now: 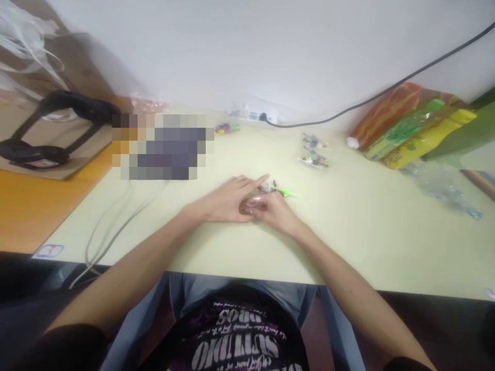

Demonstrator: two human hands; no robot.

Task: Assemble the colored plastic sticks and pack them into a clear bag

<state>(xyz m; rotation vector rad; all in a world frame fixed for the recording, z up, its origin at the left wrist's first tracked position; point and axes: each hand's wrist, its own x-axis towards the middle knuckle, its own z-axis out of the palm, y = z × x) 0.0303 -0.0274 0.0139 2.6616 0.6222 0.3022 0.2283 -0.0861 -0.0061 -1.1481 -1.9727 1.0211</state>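
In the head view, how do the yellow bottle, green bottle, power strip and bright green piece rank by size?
Largest: yellow bottle and green bottle, too alike to rank
Then: power strip
Smallest: bright green piece

Plastic [255,198] partly hidden; dark object [170,149] pixelated

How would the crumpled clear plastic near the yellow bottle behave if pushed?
The crumpled clear plastic is probably light and floppy, because it looks thin and wrinkled. It would likely slide rather than roll, since it lies spread out on the table.
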